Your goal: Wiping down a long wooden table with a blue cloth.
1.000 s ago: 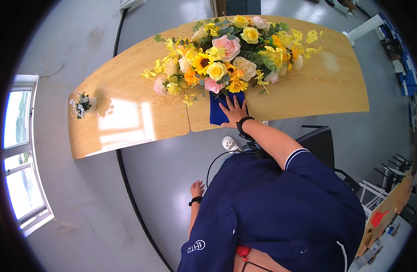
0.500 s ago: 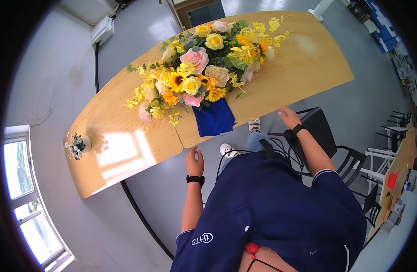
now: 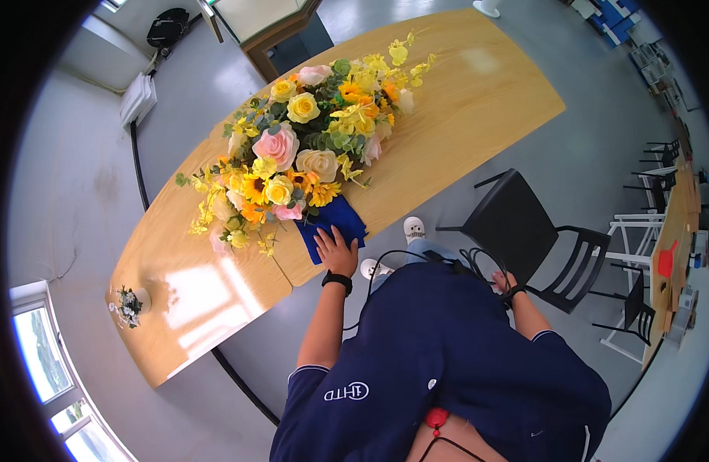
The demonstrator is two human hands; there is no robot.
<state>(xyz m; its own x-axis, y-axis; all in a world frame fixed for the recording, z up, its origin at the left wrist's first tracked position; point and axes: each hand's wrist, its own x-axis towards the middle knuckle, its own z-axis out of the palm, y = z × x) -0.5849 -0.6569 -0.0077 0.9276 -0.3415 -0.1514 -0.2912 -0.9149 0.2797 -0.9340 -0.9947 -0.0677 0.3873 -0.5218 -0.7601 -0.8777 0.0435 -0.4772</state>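
Note:
My left hand [image 3: 336, 252] lies with fingers spread on a folded blue cloth [image 3: 314, 233] at the table's front edge. Just behind the cloth sits a large arrangement of flowers [image 3: 285, 154], with pink, cream and yellow roses, sunflowers and green leaves. Its lowest blooms overhang the cloth's back corner. Down by my right side, near the black chair, is my right hand [image 3: 504, 282]. Black cables [image 3: 477, 258] loop close to it. The fingers of that hand are small and partly covered, so their pose is unclear.
The curved wooden table [image 3: 447, 115] carries everything. A small white pot of flowers [image 3: 131, 306] stands at its left end. A black chair [image 3: 516, 223] is at my right, with more chairs and a long table [image 3: 666, 308] beyond. A wooden cabinet [image 3: 277, 46] stands behind.
My left hand has moved forward from the table's edge onto the blue cloth. My right hand has dropped back to my side. The view has turned, so the table appears shifted left.

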